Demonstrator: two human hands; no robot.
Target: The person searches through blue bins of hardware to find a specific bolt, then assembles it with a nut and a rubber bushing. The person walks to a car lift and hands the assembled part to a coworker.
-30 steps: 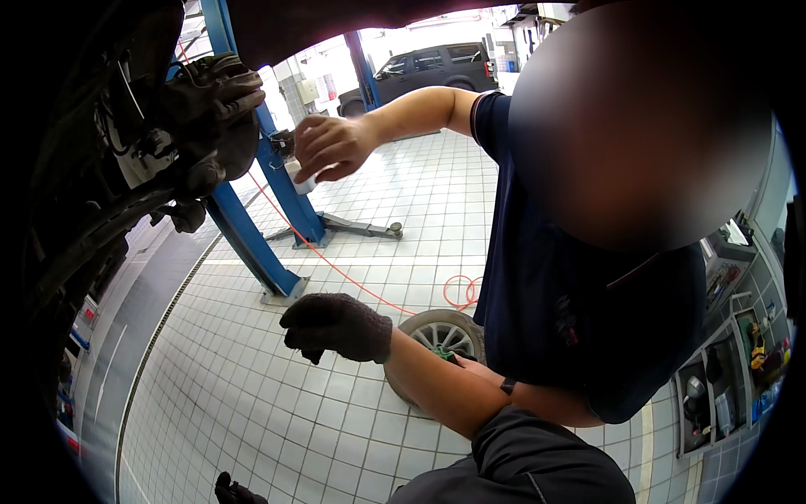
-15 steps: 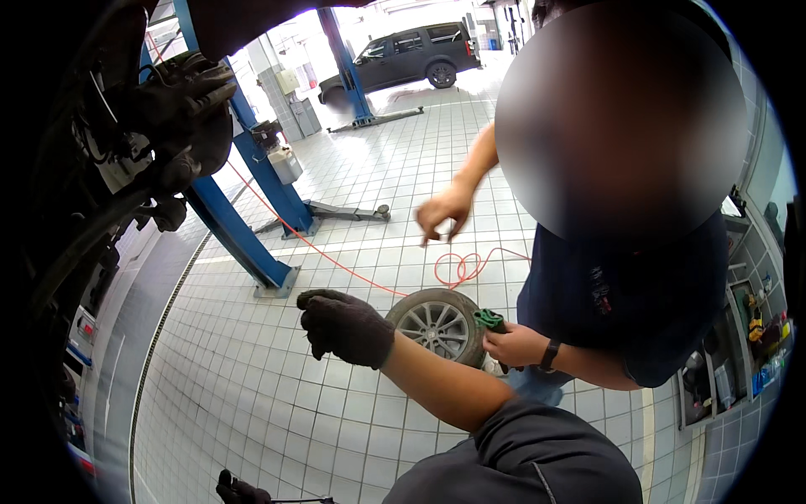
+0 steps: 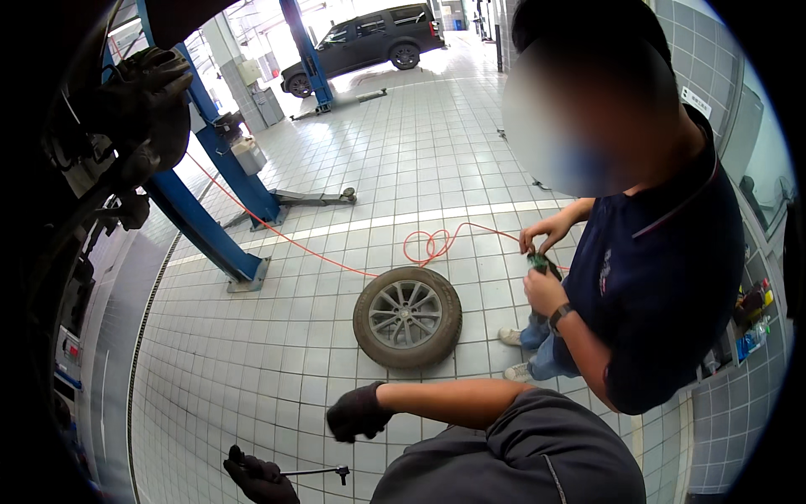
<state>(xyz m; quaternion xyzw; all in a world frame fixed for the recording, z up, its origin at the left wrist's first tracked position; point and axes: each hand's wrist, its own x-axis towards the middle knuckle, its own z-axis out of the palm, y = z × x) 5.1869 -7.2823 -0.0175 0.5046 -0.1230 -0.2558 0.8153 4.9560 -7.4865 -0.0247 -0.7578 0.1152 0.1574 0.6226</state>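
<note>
My left hand point(image 3: 256, 479), in a black glove, shows at the lower edge and grips a thin metal wrench point(image 3: 315, 473) whose shaft points right. My right hand point(image 3: 357, 412), also gloved, hangs above the tiled floor with its fingers loosely bent and nothing in it. Its bare forearm reaches out of a grey sleeve point(image 3: 512, 449). A car wheel point(image 3: 407, 315) lies flat on the floor just beyond my right hand. A co-worker in a navy shirt point(image 3: 663, 260) stands to the right, both of that person's hands on a small green object point(image 3: 537, 262).
A raised car's brake hub point(image 3: 143, 109) and wheel arch fill the upper left. Blue lift posts point(image 3: 206, 227) stand behind the wheel. An orange hose point(image 3: 432, 244) coils on the tiles. A dark car point(image 3: 361, 38) is parked at the back. Shelves point(image 3: 751, 319) line the right wall.
My right hand has dropped lower and nearer to me. The co-worker's arm has come down and both of that person's hands now meet on the green object. The wheel shows in full.
</note>
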